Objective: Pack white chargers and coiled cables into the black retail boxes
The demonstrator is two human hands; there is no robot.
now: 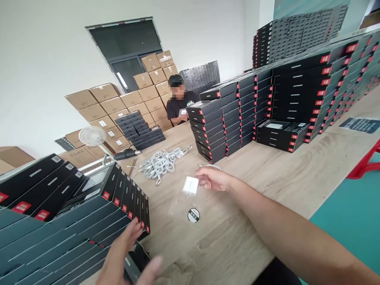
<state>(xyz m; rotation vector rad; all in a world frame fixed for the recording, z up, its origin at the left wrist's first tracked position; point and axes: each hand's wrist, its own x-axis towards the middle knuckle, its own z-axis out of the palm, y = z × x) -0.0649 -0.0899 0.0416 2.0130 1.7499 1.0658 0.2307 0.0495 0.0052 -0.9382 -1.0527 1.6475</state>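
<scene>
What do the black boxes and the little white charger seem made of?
The black boxes look like matte printed card, with crisp folded edges. The white charger looks like smooth plastic, though its clear wrapping hides the finish.

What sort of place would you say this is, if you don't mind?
It looks like a packing room for electronics: stacked black product boxes, cardboard cartons piled by the wall, and a heap of white cables on a long wooden table.
</scene>
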